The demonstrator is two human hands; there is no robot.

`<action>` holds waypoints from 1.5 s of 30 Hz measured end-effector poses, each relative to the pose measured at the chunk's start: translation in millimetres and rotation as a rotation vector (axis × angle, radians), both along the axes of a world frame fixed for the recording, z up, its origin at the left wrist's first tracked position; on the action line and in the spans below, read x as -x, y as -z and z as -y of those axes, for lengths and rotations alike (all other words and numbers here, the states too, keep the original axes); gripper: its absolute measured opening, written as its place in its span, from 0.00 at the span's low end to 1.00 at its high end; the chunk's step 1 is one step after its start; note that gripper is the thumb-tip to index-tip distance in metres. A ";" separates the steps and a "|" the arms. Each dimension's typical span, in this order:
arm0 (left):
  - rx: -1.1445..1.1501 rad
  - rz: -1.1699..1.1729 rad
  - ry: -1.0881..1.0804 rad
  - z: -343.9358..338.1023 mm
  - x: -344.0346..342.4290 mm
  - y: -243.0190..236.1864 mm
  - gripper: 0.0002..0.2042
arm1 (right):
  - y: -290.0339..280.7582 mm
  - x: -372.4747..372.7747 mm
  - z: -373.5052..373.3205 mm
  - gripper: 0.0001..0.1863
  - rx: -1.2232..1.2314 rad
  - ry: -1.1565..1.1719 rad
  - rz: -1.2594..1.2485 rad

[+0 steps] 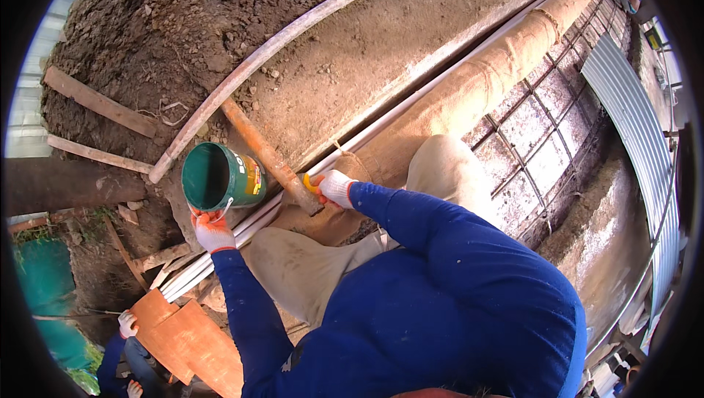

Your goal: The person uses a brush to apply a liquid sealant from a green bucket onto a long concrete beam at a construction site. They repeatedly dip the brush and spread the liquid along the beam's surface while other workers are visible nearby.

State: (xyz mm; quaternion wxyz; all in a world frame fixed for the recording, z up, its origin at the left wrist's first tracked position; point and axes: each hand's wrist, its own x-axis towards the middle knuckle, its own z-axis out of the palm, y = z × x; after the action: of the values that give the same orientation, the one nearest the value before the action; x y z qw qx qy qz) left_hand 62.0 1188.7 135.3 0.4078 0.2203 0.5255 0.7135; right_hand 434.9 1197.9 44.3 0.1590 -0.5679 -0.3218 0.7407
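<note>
My left hand (213, 231), in a white glove with orange-coated fingers, grips the lower rim of a green bucket (248, 177) with a colourful label. The bucket's dark green mouth faces the camera; little of its inside can be made out. My right hand (336, 188), gloved alike, is closed around a small yellow object (309, 182), whose kind is mostly hidden by the fingers. Right beside it lies the end of a rusty orange bar (270, 155), which slants up to a long curved pole. Whether the hand touches the bar, I cannot tell.
A burlap-wrapped length (469, 89) and white pipes (192, 275) run past my knees. Rebar mesh (539, 130) and corrugated metal sheet (636, 116) are at the right. Heaped soil (183, 28) fills the upper left. A co-worker's gloved hand (127, 323) touches orange-brown boards (187, 339).
</note>
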 end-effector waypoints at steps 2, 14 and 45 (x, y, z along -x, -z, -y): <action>0.001 -0.001 0.006 -1.1 -4.6 -2.5 0.21 | 36.6 -20.6 -21.4 0.13 -0.046 0.083 0.053; 0.035 -0.039 0.000 2.8 8.0 0.2 0.22 | 9.7 -264.6 -88.2 0.12 0.058 0.952 0.139; 0.091 -0.080 0.000 -2.9 22.2 5.4 0.20 | 35.4 -313.8 -123.7 0.12 0.018 0.643 0.336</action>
State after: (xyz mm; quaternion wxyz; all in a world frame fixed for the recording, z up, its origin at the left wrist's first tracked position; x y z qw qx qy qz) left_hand 39.8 1191.6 129.9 0.3961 0.2301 0.5731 0.6795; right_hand 748.8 1321.6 9.0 0.3236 -0.7551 -0.1417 0.5522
